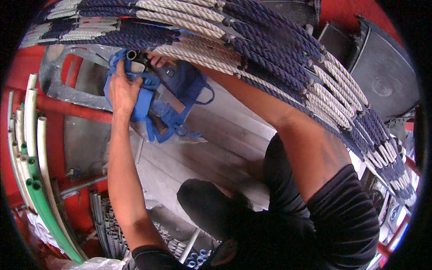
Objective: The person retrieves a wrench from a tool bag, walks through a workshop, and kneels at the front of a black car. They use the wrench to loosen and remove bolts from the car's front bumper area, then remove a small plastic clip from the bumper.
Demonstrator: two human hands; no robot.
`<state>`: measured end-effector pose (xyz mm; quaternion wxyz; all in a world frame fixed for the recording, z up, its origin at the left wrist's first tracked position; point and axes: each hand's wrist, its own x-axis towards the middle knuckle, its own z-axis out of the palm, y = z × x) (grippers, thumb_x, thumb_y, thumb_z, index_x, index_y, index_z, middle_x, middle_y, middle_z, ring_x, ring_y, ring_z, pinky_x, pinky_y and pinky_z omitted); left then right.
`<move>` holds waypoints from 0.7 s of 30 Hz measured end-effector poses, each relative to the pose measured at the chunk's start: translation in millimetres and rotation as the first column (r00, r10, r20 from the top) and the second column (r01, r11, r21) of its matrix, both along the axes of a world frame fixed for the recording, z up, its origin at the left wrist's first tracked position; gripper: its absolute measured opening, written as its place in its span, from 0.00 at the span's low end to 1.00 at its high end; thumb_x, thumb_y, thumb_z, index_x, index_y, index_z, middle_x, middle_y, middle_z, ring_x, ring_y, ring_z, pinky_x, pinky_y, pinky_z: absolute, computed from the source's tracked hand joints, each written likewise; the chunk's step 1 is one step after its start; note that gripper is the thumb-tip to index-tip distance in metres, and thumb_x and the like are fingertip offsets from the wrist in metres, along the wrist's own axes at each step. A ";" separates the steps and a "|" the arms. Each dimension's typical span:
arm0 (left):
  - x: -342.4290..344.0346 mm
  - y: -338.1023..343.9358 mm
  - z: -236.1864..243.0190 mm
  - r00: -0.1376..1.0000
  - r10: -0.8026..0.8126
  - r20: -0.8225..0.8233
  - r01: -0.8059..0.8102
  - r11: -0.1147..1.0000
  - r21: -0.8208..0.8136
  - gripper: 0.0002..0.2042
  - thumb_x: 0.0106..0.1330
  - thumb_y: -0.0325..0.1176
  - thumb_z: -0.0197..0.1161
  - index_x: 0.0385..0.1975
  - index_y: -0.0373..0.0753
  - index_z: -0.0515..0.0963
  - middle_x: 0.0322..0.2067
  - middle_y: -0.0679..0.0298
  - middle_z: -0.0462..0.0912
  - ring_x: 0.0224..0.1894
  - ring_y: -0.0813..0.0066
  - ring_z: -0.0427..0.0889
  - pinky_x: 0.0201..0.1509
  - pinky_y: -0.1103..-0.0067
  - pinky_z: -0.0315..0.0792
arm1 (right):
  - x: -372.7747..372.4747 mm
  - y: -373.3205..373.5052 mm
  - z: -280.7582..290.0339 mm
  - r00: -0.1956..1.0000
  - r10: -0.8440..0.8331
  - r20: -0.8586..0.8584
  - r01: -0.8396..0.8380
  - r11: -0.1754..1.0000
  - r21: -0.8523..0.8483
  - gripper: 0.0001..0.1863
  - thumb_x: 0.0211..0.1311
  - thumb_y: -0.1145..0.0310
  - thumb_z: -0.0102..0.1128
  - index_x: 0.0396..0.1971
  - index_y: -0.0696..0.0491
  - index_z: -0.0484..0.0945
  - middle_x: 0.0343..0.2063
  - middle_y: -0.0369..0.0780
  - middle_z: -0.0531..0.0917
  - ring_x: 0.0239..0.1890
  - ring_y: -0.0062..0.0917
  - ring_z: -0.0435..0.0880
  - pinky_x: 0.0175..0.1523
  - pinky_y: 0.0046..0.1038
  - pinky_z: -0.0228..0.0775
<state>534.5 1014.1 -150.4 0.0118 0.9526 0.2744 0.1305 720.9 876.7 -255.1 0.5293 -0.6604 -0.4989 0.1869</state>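
Note:
A blue cloth bag (180,103) with straps and pockets hangs upper centre, holding a black tube (132,55) with an open end and other items too jumbled to name. My left hand (122,90) grips the bag's left side, its index finger reaching up toward the tube. My right hand (158,60) comes in from the right beneath the rope bundles, its fingertips curled beside the tube at the bag's top; what they hold is partly hidden.
Navy-and-white braided ropes (333,76) arch overhead. Green and cream pipes (33,180) stand at left before a red wall (85,135), with metal rods (101,220) below. Dark panels (378,67) lean at upper right; a metal frame (54,72) sits behind the bag. Ridged pale flooring (211,139) lies underneath.

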 end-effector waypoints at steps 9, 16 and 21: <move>-11.3 -2.3 21.0 0.985 -0.116 -0.125 0.132 0.983 0.128 0.35 0.62 0.29 0.69 0.71 0.57 0.70 0.50 0.42 0.81 0.55 0.42 0.81 0.57 0.55 0.75 | -4.1 -5.4 1.0 0.999 0.017 -0.033 -0.018 1.000 -0.009 0.22 0.66 0.64 0.57 0.57 0.58 0.77 0.37 0.45 0.84 0.38 0.35 0.84 0.45 0.35 0.79; -19.4 11.2 16.4 0.968 -0.241 0.072 0.237 0.969 0.068 0.35 0.62 0.25 0.67 0.71 0.55 0.70 0.54 0.40 0.79 0.60 0.39 0.78 0.63 0.55 0.73 | -2.7 -3.2 2.1 0.998 0.029 -0.055 -0.030 0.999 -0.013 0.22 0.67 0.64 0.56 0.57 0.59 0.76 0.37 0.45 0.84 0.37 0.33 0.84 0.44 0.34 0.79; -13.5 -2.6 10.9 0.977 -0.210 -0.040 0.213 0.973 0.093 0.32 0.60 0.26 0.68 0.67 0.50 0.74 0.50 0.40 0.79 0.55 0.40 0.79 0.58 0.57 0.74 | -3.5 0.0 2.4 0.997 0.042 -0.072 -0.043 0.999 -0.020 0.22 0.67 0.64 0.55 0.57 0.59 0.76 0.36 0.44 0.83 0.37 0.32 0.84 0.44 0.33 0.79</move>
